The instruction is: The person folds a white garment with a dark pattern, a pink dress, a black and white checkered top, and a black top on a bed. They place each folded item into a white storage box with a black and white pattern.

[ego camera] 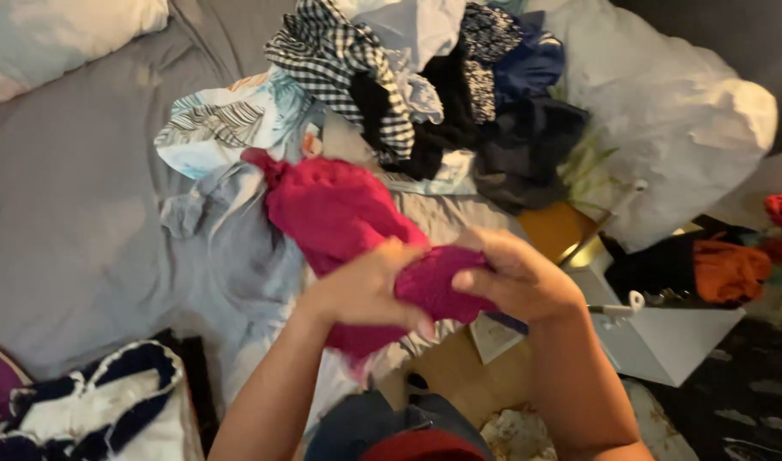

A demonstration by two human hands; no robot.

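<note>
Head view: left hand (369,286) and right hand (514,277) both grip the crimson garment (340,209) mid-frame, partly bunched; clothes pile (442,85) at top centre lies unsorted.

The single head-worn camera is looking steeply down from close above the hands (442,286), facing across the bed (75,205) toward the clothes pile (442,94).

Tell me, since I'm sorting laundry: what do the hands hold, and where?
Both hands, left and right, grip a magenta garment at its bunched near end.
</note>
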